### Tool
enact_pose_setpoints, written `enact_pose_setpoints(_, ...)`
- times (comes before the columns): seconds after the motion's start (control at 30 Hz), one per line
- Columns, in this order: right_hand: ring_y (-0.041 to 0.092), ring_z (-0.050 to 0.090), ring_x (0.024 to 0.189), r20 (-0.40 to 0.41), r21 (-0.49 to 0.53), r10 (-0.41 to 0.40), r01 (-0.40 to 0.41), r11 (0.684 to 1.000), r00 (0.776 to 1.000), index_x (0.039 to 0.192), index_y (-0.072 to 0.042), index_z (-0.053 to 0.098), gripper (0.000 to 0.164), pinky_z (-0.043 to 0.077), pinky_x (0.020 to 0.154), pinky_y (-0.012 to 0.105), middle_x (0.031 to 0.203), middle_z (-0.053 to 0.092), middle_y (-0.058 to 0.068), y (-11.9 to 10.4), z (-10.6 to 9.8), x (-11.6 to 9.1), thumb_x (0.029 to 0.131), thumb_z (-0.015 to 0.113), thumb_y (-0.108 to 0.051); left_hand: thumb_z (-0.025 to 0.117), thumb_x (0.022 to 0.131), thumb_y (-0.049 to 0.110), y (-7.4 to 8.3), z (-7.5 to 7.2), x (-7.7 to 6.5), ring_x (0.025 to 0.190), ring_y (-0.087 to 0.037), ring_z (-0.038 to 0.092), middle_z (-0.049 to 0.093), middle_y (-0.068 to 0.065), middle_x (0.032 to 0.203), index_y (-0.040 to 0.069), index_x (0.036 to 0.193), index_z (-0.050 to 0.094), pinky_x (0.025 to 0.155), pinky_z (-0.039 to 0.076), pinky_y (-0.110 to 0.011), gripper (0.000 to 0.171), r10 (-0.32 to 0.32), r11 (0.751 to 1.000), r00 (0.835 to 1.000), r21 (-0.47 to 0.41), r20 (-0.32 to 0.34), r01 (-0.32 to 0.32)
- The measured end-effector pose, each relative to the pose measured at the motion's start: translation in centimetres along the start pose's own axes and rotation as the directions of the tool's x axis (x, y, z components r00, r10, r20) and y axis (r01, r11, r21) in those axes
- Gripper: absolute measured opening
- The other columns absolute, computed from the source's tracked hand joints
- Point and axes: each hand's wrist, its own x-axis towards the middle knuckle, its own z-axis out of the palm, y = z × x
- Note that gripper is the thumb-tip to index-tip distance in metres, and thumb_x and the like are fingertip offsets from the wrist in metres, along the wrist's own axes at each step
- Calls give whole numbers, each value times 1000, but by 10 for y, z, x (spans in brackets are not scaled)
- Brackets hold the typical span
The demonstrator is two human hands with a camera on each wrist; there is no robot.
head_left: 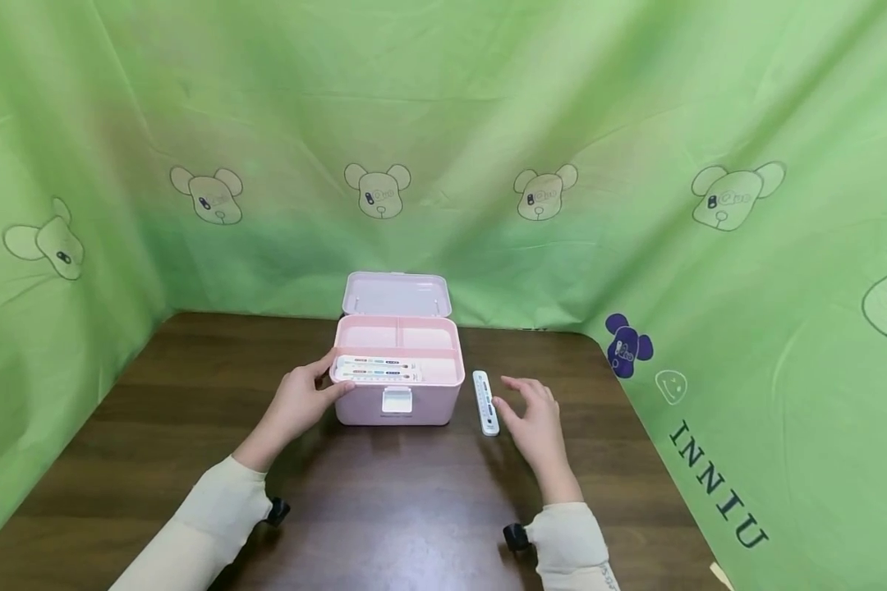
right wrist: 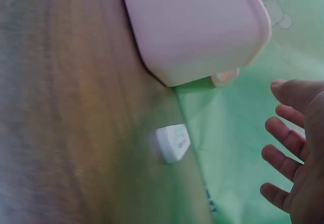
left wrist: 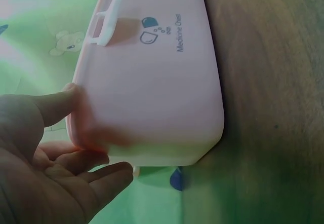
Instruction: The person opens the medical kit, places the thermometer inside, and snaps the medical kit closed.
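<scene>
A pink medicine chest [head_left: 397,405] stands on the table with its lid [head_left: 397,295] tipped back and a white latch [left wrist: 108,21] on its front. My left hand [head_left: 299,400] grips its front left corner, thumb on the front rim and fingers round the side. In the chest's front tray lie slim white cases [head_left: 377,371] with coloured print. A similar slim white case [head_left: 485,402] lies on the table right of the chest. Just right of that case is my right hand [head_left: 535,423], fingers spread and holding nothing; the right wrist view shows it apart from the case [right wrist: 173,143].
The chest's upper tray has a divider [head_left: 397,332] between two compartments. A green curtain [head_left: 458,98] printed with bear heads surrounds the dark wooden table [head_left: 399,509] at the back and sides.
</scene>
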Motion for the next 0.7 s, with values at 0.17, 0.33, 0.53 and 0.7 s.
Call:
enact_pose_setpoints(0.17, 38, 57, 121, 35, -25, 148, -147, 989, 988, 125, -4, 72, 44, 36, 105, 56, 124, 68, 18, 7, 7, -9, 86, 84, -19, 77, 93, 34, -3, 4, -1, 118, -29, 64, 57, -21, 145, 6, 155, 42, 85, 55, -38, 76, 0, 999, 1000, -53, -24, -2)
enact_pose_setpoints(0.33, 40, 55, 124, 69, -26, 258, -257, 966, 964, 129, -3, 70, 50, 38, 106, 56, 130, 66, 19, 14, 16, -15, 84, 85, -22, 81, 90, 31, -6, 6, 1, 121, -27, 65, 56, -17, 147, 5, 153, 43, 89, 57, -36, 78, -21, 992, 999, -128, -41, 16)
enact_pose_setpoints(0.53, 43, 53, 123, 115, -103, 326, -315, 943, 938, 133, -3, 67, 59, 36, 102, 62, 133, 64, 20, 18, 23, -22, 82, 86, -26, 81, 91, 25, -5, 8, 0, 124, -26, 63, 54, -17, 148, 1, 152, 44, 93, 58, -37, 75, -21, 987, 998, -158, -53, 13)
enact_pose_setpoints(0.7, 43, 56, 118, 135, -186, 326, -299, 936, 936, 132, -4, 68, 64, 38, 97, 60, 126, 68, 18, 17, 27, -26, 77, 88, -30, 81, 90, 20, -3, 9, 0, 125, -29, 63, 56, -20, 146, 0, 151, 45, 94, 58, -35, 75, -30, 976, 997, -218, -66, 15)
